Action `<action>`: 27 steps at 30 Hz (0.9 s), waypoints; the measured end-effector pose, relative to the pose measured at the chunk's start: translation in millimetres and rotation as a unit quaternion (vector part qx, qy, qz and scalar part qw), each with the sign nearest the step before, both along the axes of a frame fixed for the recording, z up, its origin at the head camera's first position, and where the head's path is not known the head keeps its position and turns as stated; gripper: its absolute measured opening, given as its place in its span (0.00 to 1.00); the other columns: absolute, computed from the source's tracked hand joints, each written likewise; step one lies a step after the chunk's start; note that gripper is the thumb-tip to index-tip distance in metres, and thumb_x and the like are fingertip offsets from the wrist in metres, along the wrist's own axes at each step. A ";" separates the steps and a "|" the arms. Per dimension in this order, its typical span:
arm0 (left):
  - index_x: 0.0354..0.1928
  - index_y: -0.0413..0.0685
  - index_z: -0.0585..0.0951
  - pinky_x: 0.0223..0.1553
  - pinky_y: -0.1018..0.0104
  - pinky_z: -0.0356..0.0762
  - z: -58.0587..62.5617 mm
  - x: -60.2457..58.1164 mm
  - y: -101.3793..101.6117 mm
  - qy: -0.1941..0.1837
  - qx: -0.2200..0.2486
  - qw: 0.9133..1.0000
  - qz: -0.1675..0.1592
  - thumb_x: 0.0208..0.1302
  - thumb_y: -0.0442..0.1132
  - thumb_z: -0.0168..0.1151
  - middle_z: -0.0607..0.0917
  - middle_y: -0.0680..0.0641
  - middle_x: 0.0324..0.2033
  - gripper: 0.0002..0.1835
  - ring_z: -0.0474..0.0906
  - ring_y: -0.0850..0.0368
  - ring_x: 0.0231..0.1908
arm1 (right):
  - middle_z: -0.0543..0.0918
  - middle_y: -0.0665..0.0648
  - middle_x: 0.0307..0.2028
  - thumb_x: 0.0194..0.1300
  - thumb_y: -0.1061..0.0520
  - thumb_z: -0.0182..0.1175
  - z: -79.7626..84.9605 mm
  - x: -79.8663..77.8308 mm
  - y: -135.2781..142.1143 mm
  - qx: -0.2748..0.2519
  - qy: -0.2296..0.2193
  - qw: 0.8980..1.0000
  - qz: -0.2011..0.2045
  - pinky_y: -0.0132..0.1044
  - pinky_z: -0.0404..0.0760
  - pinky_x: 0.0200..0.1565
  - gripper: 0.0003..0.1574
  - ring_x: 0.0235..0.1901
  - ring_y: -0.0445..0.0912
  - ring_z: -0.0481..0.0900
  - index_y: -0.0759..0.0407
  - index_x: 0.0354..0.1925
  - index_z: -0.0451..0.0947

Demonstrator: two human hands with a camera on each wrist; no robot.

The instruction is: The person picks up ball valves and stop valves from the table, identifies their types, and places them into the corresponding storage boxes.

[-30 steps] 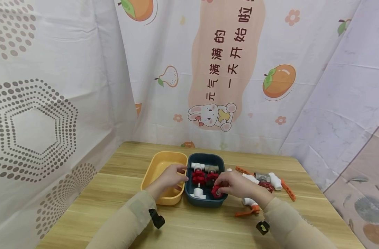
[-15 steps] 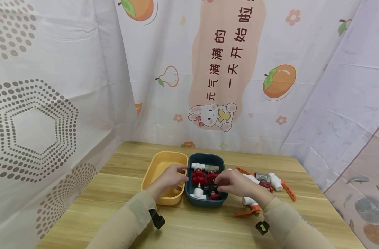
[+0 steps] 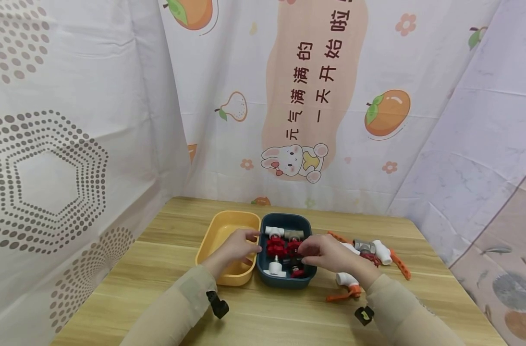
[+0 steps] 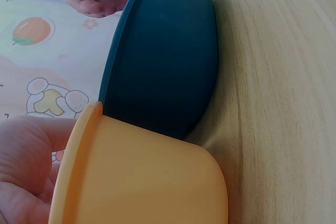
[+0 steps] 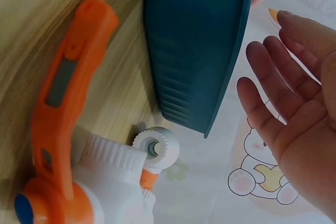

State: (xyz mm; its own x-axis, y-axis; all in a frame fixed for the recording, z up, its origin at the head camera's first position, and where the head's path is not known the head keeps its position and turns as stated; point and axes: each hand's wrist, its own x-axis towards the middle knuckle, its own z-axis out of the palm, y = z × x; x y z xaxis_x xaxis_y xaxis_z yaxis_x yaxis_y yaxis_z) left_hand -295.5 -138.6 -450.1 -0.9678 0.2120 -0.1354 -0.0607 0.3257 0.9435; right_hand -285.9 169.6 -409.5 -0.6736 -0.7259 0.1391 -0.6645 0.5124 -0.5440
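Observation:
Over the dark blue bin [image 3: 288, 283] my right hand [image 3: 325, 252] hovers with nothing in its grasp. In the right wrist view, its fingers [image 5: 275, 74] are loosely bent above the rim. Several valves with red handwheels [image 3: 276, 246] and white or grey bodies lie inside that bin; one red handwheel [image 3: 297, 273] sits at the near right corner. My left hand [image 3: 238, 246] stays over the yellow bin [image 3: 232, 280], fingers loosely bent near the rim it shares with the blue one. No object shows in it. The left wrist view hides part of that hand behind the yellow wall.
To the right of the blue bin lies a loose group of valves. A white ball valve with an orange lever [image 3: 342, 297] is nearest the front. A grey metal valve [image 3: 364, 246] and another orange lever [image 3: 399, 263] lie farther right. A printed curtain [image 3: 228, 158] hangs behind the table.
A red handwheel valve left my right hand and dropped into the near right of the blue bin. The right hand's fingers have opened; the left hand has stayed in place.

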 end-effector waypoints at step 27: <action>0.68 0.39 0.75 0.30 0.53 0.87 -0.5 -1.0 0.3 0.000 -0.012 1.000 0.003 0.64 0.30 0.69 0.77 0.35 0.56 0.29 0.83 0.46 0.43 | 0.86 0.48 0.46 0.71 0.55 0.66 28.2 -2.5 19.7 -0.067 0.024 0.997 -0.027 0.49 0.85 0.49 0.14 0.45 0.43 0.83 0.54 0.54 0.83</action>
